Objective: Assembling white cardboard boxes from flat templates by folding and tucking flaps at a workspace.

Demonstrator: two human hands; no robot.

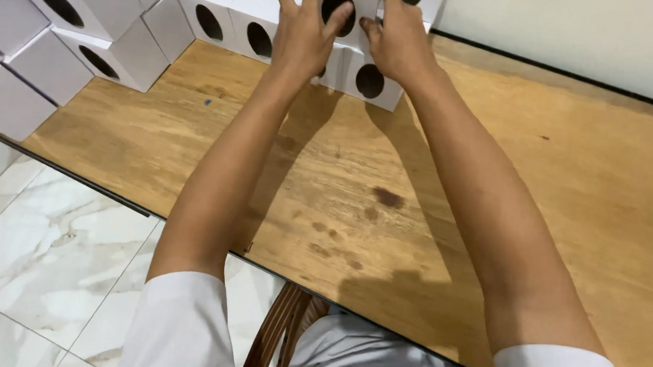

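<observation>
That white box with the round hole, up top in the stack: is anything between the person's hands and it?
Nothing visible. The left hand and right hand both already rest on the white box, one on each side, with fingers beside its round hole. Other white boxes crowd close, on the wooden table.

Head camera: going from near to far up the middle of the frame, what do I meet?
White sleeves → chair back → wooden table with its dark stain → left hand and right hand on a white box with a round hole in the stack.
</observation>
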